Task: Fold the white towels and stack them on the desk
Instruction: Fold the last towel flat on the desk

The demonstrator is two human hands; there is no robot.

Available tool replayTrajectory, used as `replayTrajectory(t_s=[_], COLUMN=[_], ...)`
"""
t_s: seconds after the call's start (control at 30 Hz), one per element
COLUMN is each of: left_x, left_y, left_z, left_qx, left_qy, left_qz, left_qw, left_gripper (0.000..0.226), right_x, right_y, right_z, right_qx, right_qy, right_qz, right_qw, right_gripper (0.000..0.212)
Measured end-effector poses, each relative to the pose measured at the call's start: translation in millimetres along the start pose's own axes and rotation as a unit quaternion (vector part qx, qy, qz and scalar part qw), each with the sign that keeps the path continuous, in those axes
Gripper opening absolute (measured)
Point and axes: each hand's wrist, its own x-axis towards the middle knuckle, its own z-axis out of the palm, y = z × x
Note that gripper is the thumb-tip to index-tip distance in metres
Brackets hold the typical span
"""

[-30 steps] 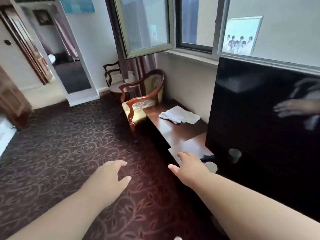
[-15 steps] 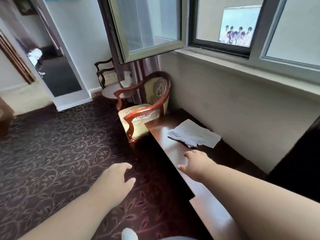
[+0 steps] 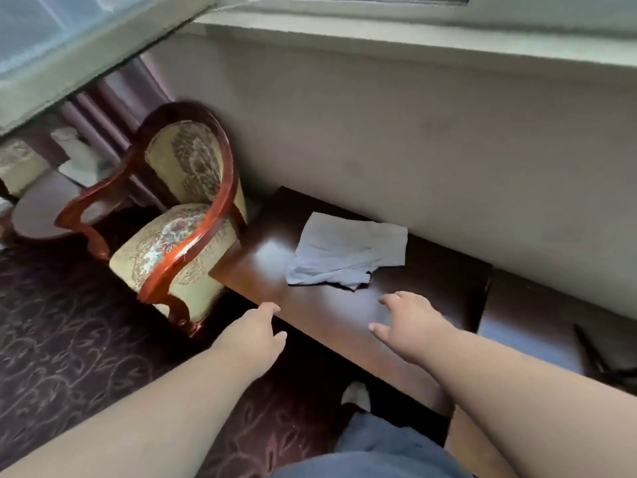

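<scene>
A rumpled white towel [image 3: 348,251] lies loosely spread on the dark wooden desk [image 3: 310,315], close to the wall. My right hand [image 3: 410,322] hovers over the desk just in front of the towel, fingers relaxed and empty, a short gap from the cloth. My left hand [image 3: 255,334] reaches out at the desk's front left edge, fingers extended, holding nothing. Only one towel is in view.
An upholstered wooden armchair [image 3: 182,236] stands against the desk's left end. A small round table [image 3: 44,208] sits behind it by the curtain. An open window sash [image 3: 69,56] juts out overhead. Patterned carpet [image 3: 51,339] covers the floor. My foot [image 3: 356,396] is near the desk.
The view has swung down and closer to the desk; the black screen on the right has left the view. Both hands have come forward, the right now over the desk near the towel.
</scene>
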Motion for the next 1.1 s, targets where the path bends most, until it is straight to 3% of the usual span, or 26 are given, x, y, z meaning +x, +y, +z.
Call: replayTrajectory(t_s=[0.2,0.3,0.47,0.63,0.73,0.8,0.93,1.0,1.1], left_x=[130.2,191.0,273.6,369.6,409.0,419.5,407.5,382.8,337.5], left_y=[18.3,22.7,17.5,8.3,1.7,0.3,15.2,27.5,49.5], left_z=[1.9,7.3,29.7,56.5,84.3,98.9,99.8,80.8,36.3], left_qx=[0.047,0.039,0.018,0.082,0.097,0.095,0.102,0.025,-0.1], left_qy=[-0.047,-0.048,-0.065,-0.104,-0.166,-0.188,-0.223,-0.241,-0.202], left_qz=[0.031,0.021,0.022,-0.017,-0.001,0.009,0.107,0.147,0.237], left_qw=[0.997,0.998,0.997,0.991,0.981,0.977,0.964,0.959,0.945], left_gripper=[0.055,0.055,0.059,0.086,0.106,0.095,0.038,0.027,0.014], right_x=[101.0,150.1,196.8,241.5,253.0,250.2,244.5,240.6,229.6], right_y=[6.1,-1.8,-27.8,-39.2,-38.1,-39.7,-45.0,-52.6,-69.1], right_z=[-28.9,-44.1,-16.2,17.3,41.2,57.4,59.5,48.9,21.3], right_qx=[-0.016,-0.014,0.019,0.073,0.132,0.143,0.152,0.171,0.174], right_qy=[0.007,0.009,-0.001,0.018,0.03,0.009,-0.029,-0.037,-0.037], right_qz=[0.033,0.068,0.101,0.142,0.188,0.209,0.246,0.258,0.251], right_qw=[0.999,0.998,0.995,0.987,0.973,0.967,0.957,0.95,0.951], right_gripper=[0.066,0.074,0.079,0.083,0.083,0.084,0.09,0.095,0.106])
